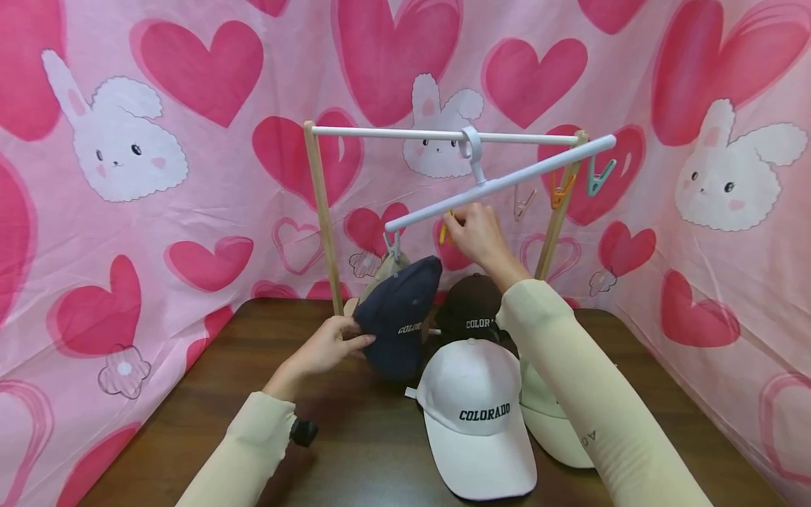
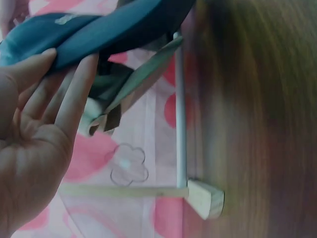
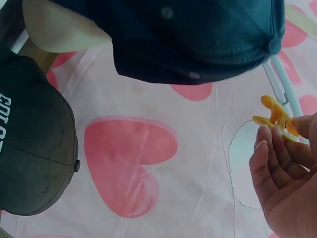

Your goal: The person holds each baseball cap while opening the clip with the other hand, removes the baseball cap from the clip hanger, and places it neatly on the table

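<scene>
My left hand pinches the edge of a navy cap with pale lettering. The left wrist view shows its thumb and fingers on either side of the dark blue brim. Beneath the tilted white clip hanger, my right hand pinches a yellow clothespin between thumb and fingers. The navy cap is below and to the left of this clothespin, apart from it. Behind the navy cap, a beige cap hangs from a pale clip at the hanger's lower left end.
The hanger hooks over a white rod on wooden posts. Orange, teal and pale clips hang on its right half. White, black and light green caps sit on the brown table.
</scene>
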Available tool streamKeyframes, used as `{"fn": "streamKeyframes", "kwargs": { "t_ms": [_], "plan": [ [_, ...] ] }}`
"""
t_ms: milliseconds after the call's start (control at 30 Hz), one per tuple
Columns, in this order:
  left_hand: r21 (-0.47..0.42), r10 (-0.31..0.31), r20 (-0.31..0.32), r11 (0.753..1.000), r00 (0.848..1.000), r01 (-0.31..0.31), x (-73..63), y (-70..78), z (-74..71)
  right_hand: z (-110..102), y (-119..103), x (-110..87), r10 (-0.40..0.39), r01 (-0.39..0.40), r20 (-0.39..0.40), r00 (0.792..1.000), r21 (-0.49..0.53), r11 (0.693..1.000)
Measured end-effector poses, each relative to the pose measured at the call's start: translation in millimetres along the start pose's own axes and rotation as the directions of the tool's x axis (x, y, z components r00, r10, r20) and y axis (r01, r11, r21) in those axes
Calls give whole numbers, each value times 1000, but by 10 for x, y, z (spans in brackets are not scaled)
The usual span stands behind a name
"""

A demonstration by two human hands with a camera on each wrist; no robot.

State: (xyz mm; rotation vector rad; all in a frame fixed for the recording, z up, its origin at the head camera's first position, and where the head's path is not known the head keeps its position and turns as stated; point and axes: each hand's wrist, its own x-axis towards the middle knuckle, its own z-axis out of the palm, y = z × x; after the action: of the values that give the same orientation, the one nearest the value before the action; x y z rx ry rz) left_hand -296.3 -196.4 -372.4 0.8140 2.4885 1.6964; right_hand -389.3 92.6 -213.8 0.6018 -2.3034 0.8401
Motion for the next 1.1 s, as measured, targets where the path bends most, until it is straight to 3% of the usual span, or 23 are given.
{"fn": "streamKeyframes", "kwargs": {
  "t_ms": [200, 300, 500, 767, 933, 1100],
  "plan": [
    [5, -24, 84, 1000, 996, 23, -132, -56, -204, 6, -7, 7, 4, -4, 6, 1000, 7, 1000],
    [-43, -25, 130, 999, 991, 31, -188, -104, -279, 3, -7, 7, 3, -4, 5, 1000, 8, 1000],
    [-127, -36, 230, 990, 972, 67, -326, -239, -355, -1, -10, 9, 3, -3, 7, 1000, 12, 1000],
    [-147, -60, 282, 984, 958, 105, -504, -352, -427, 7, -3, 21, -15, 16, -5, 1000, 14, 1000],
    [-192, -70, 335, 971, 940, 140, -618, -385, -500, 4, -4, 19, -11, 11, -2, 1000, 7, 1000],
    [-285, -67, 400, 939, 914, 193, -730, -448, -505, 9, 6, 29, -27, 27, -19, 999, -11, 1000]
  ]
}}
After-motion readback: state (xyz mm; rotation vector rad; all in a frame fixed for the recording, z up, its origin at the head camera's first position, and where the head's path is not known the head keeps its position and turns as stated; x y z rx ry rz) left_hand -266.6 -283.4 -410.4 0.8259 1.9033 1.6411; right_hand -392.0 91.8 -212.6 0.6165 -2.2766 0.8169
